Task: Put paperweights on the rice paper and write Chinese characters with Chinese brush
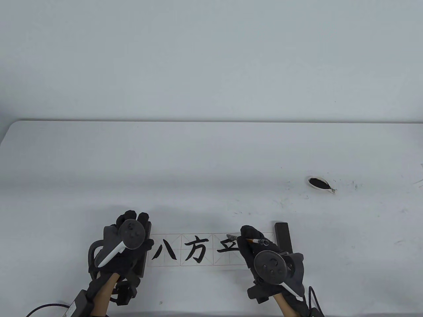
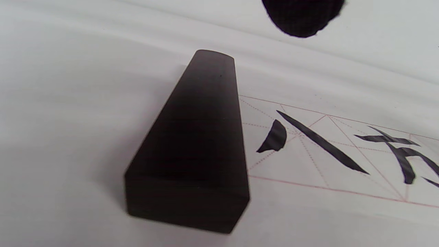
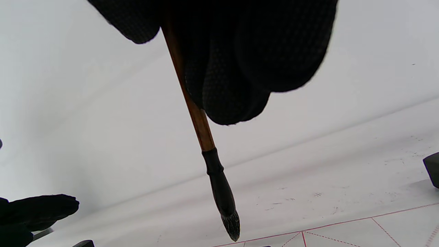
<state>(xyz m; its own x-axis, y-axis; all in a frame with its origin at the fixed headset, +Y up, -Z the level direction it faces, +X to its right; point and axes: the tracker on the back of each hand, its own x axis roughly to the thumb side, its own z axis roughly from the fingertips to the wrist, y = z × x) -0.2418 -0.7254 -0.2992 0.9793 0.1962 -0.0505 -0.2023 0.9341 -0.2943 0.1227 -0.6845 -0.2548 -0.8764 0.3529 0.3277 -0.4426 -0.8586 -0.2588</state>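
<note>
While the right hand point(image 1: 261, 251) pinches the brush point(image 3: 200, 125), tip just above the rice paper point(image 1: 211, 249), the left hand point(image 1: 127, 244) rests flat-fingered on the left paperweight point(image 2: 195, 144). Right paperweight point(image 1: 283, 236) pins the sheet's other end; ink dish point(image 1: 320, 184) sits further out on the surface point(image 1: 198, 165).

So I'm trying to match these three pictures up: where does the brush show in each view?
Table view: the brush lies low and right of centre, gripped by the right hand, tip pointing left over the rice paper.
Left wrist view: not in it.
Right wrist view: centre, hanging from the fingers, bristles near the bottom edge.
Shared landmark: the paper's red grid lines, seen in all three views.
</note>
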